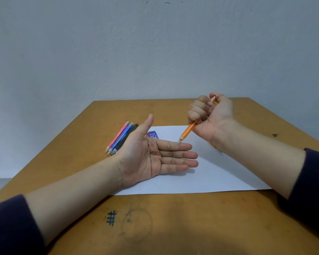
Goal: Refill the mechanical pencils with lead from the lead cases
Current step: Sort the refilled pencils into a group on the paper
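Note:
My right hand grips an orange mechanical pencil in a fist, tip pointing down and left. The metal tip touches the index finger of my left hand, which lies flat, palm up, fingers straight, over a white sheet of paper. Behind the left hand lie three more pencils side by side: pink, blue and black, tips toward me. A blue lead case shows partly behind the left thumb.
The wooden table carries a hash mark and faint circle drawn near the front. A grey wall stands right behind the table's far edge. Dark sleeves cover both forearms near the frame's corners.

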